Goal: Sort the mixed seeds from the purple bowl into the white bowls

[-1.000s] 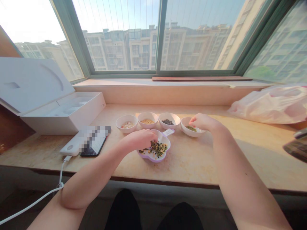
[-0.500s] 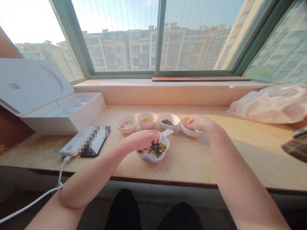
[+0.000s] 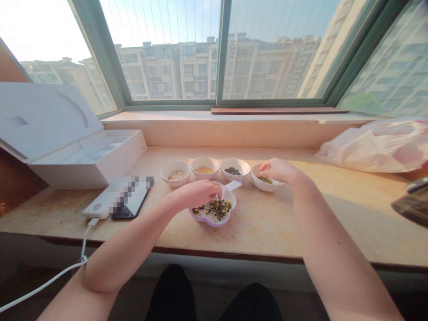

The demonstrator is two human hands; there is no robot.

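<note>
My left hand (image 3: 200,194) hovers over a lilac-rimmed tray with a short handle (image 3: 212,222), its fingers curled together. Mixed beans and grains (image 3: 219,208), green, black and yellow, lie in the tray. Whatever the left fingertips pinch is too small to make out. Over the rightmost white bowl (image 3: 267,184), which contains small green beans (image 3: 264,179), my right hand (image 3: 279,169) has its thumb and fingertips pressed together. Anything between them cannot be made out. Three more white bowls stand in the row, with black beans (image 3: 233,171), yellow grains (image 3: 204,170) and pale flat pieces (image 3: 177,175).
At the left are an open white box (image 3: 87,156), a white power bank (image 3: 100,200) with a cable (image 3: 83,245), and a dark phone (image 3: 130,205). A plastic bag (image 3: 377,145) and a dark object (image 3: 411,205) lie at the right. Windows rise behind the counter (image 3: 267,227).
My right hand has risen slightly out of its bowl, and more green beans show. The left hand has lifted a little from the beans in the tray.
</note>
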